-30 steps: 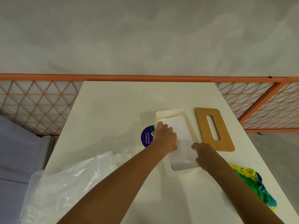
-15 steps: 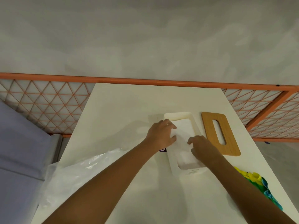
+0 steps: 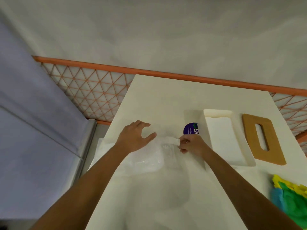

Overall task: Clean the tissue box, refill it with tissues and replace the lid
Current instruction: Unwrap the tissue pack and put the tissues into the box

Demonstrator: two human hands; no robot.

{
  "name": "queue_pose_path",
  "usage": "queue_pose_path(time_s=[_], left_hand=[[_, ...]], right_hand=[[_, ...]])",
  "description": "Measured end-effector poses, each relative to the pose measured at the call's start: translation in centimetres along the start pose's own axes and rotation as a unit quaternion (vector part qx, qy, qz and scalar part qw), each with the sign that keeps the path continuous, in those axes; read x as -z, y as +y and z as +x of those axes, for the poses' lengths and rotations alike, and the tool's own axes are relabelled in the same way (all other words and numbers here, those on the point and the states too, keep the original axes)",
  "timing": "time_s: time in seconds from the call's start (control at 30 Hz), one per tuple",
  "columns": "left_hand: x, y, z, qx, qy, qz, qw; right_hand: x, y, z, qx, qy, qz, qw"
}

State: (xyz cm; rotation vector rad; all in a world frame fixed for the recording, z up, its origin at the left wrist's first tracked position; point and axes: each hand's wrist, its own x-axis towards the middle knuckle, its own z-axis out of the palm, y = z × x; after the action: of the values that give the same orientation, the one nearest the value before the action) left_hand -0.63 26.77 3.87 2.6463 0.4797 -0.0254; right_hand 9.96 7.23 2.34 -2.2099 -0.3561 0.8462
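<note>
The white tissue box (image 3: 245, 156) lies open on the table with white tissues (image 3: 223, 140) inside. Its wooden lid (image 3: 274, 151), with a long slot, lies flat just right of the box. A clear plastic wrapper (image 3: 149, 158) with a purple label (image 3: 191, 129) lies left of the box. My right hand (image 3: 192, 145) pinches the wrapper's crumpled edge near the label. My left hand (image 3: 134, 137) hovers over the wrapper's left part with fingers spread, holding nothing.
A yellow, green and blue cloth (image 3: 290, 195) lies at the table's right near edge. An orange lattice railing (image 3: 93, 90) runs behind the white table (image 3: 166, 100). A pale purple surface (image 3: 33, 130) is on the left, beyond the table edge.
Both hands left the tissue box and moved left to the plastic wrapper. My right hand took hold of the wrapper's edge. The view swung left.
</note>
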Motion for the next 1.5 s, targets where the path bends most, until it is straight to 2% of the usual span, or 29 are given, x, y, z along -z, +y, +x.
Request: queue_pose_path(time_s=[0.1,0.2,0.3,0.37,0.5,0.7,0.83,0.97,1.3,1.43,1.5], left_hand=[[-0.1,-1.8,-1.9,0.016,-0.041,-0.023,0.999],[-0.6,-2.8,-3.4,0.017,-0.086,-0.023,0.996],[-1.9,-3.9,-4.0,0.009,-0.126,0.044,0.991],[-3.1,-4.7,-4.2,-0.007,-0.138,0.093,0.986],[-5.0,-5.5,-4.1,-0.028,-0.114,0.134,0.984],[-5.8,-5.4,-3.8,-0.026,-0.082,0.131,0.988],[-5.9,-5.4,-3.8,-0.024,-0.078,0.114,0.990],[-5.8,-5.3,-3.8,-0.028,-0.073,0.104,0.991],[-5.5,-5.9,-4.0,-0.031,-0.046,0.079,0.995],[-5.2,-6.1,-4.1,-0.022,-0.054,0.055,0.997],[-5.2,-6.1,-4.1,-0.021,-0.060,0.052,0.997]], right_hand=[[-2.1,0.0,0.3,-0.051,-0.018,0.106,0.993],[-3.9,-0.2,0.0,-0.105,-0.027,0.148,0.983],[-5.0,-0.9,-0.6,-0.126,-0.027,0.106,0.986],[-5.7,-1.2,-0.9,-0.137,0.002,0.054,0.989],[-6.7,-1.6,-0.8,-0.103,0.019,-0.003,0.994],[-7.8,-1.6,-0.5,-0.081,0.045,0.044,0.995],[-8.5,-1.1,0.1,-0.095,0.039,0.118,0.988],[-8.9,-1.2,0.8,-0.099,0.015,0.165,0.981],[-6.5,-1.1,1.0,-0.029,-0.053,0.208,0.976],[-6.1,0.4,1.3,-0.064,-0.075,0.353,0.930],[-6.1,1.1,1.1,-0.075,-0.083,0.381,0.918]])
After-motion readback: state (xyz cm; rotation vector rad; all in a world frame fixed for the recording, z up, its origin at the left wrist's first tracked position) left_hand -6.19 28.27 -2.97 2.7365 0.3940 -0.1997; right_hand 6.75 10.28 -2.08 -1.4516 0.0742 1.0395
